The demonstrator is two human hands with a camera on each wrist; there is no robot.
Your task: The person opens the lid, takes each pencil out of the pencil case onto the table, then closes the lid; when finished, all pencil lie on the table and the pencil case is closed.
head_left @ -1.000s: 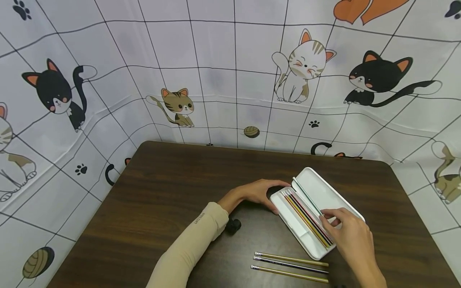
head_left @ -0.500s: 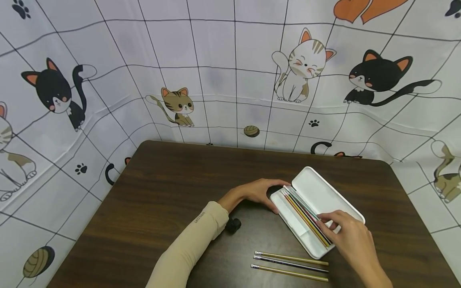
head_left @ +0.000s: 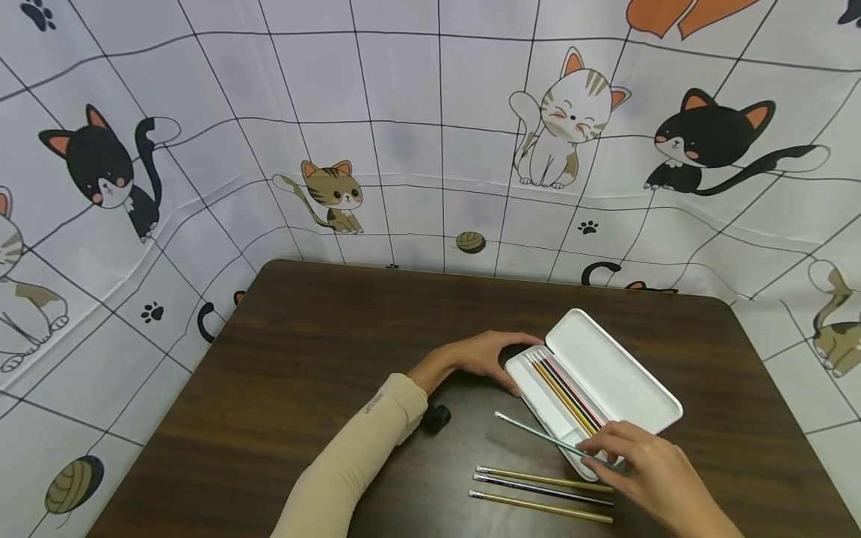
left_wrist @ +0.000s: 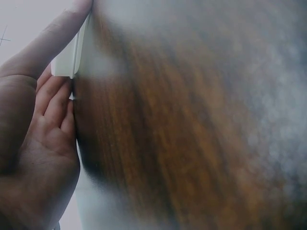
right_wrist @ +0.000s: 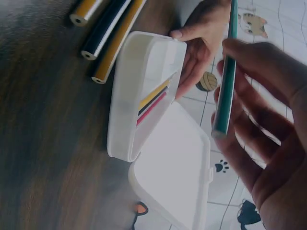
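Note:
My right hand (head_left: 646, 467) pinches a green pencil (head_left: 538, 432) above the near edge of a white pencil case (head_left: 548, 420). In the right wrist view the green pencil (right_wrist: 224, 100) lies between thumb and fingers. The case stands with its lid (head_left: 615, 366) folded back; several pencils (head_left: 568, 392), yellow, dark and red among them, lie inside. Around the case's far left end, my left hand (head_left: 487, 359) grips with thumb and fingers; the left wrist view shows that hand (left_wrist: 48, 129) at the case's end (left_wrist: 67, 57). Three pencils (head_left: 541, 489) lie side by side on the table.
The brown wooden table (head_left: 323, 336) spreads out around the case. A small black object (head_left: 436, 418) is by the left wrist. Behind the table hangs a white sheet (head_left: 403, 90) printed with cats and grid lines.
The green pencil has come up out of the case and over its near side, toward the three loose pencils, in my right hand. My left hand has stayed at the case's end.

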